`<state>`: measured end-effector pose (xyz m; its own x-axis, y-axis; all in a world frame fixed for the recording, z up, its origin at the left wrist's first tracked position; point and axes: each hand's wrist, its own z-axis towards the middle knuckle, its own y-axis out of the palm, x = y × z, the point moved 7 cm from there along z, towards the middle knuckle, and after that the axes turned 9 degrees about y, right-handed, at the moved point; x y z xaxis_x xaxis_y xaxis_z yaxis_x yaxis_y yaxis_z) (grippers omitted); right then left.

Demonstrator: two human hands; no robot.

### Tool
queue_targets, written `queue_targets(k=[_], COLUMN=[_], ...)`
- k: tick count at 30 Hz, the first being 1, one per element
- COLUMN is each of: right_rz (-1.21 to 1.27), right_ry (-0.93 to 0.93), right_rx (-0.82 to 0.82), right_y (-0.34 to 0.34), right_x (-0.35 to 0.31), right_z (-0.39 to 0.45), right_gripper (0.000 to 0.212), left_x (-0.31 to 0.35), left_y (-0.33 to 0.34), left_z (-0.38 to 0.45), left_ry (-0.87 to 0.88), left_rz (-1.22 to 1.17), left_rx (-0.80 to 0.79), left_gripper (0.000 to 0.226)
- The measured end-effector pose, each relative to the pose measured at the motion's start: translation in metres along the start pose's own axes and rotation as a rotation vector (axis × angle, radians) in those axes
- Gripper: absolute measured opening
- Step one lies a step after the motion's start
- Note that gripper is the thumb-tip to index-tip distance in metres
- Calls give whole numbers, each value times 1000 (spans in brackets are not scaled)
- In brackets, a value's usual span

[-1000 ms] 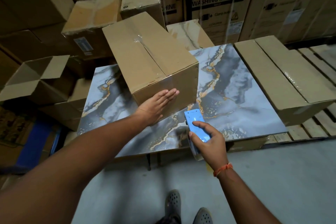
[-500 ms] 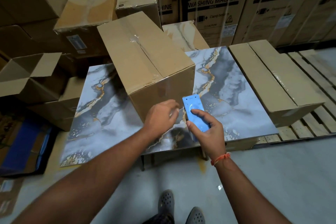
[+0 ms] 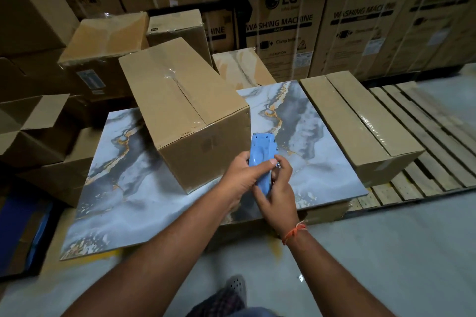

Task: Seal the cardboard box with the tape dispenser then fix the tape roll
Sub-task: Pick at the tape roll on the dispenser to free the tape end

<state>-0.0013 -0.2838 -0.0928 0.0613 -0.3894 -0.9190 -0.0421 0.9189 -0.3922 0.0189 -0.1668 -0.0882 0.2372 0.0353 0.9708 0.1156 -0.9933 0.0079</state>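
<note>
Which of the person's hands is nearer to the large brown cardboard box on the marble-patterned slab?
Left. The left hand grips the blue tape dispenser right beside the large brown cardboard box; the right hand holds it from the far side.

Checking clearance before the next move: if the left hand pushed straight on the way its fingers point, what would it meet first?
The blue tape dispenser: the left hand already wraps it, and the right hand is just beyond.

Dim warehouse light, brightest on the glossy blue-grey marble-patterned tabletop [image 3: 144,203] at frame centre; upper corners fall dark, edges bow from wide-angle distortion, lower left is motion-blurred.
</note>
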Motion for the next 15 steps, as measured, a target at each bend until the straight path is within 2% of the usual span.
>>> queue_targets(k=[4, 8, 10, 13, 15], right_rz=[-89, -166, -191, -209, -195], right_ry=[9, 12, 16, 54, 97], right_rx=[-35, -96, -128, -179, -200], right_y=[6, 10, 12, 11, 11], right_x=[16, 30, 36, 47, 53], right_z=[17, 36, 46, 62, 73], right_gripper=[84, 99, 104, 106, 107], left_x=[-11, -31, -41, -46, -47], left_y=[-4, 0, 2, 7, 11], left_z=[32, 66, 87, 116, 133], left_ry=[35, 66, 61, 90, 107], left_rz=[174, 251, 239, 291, 325], left_rx=[79, 53, -6, -155, -240], left_gripper=[67, 51, 53, 73, 78])
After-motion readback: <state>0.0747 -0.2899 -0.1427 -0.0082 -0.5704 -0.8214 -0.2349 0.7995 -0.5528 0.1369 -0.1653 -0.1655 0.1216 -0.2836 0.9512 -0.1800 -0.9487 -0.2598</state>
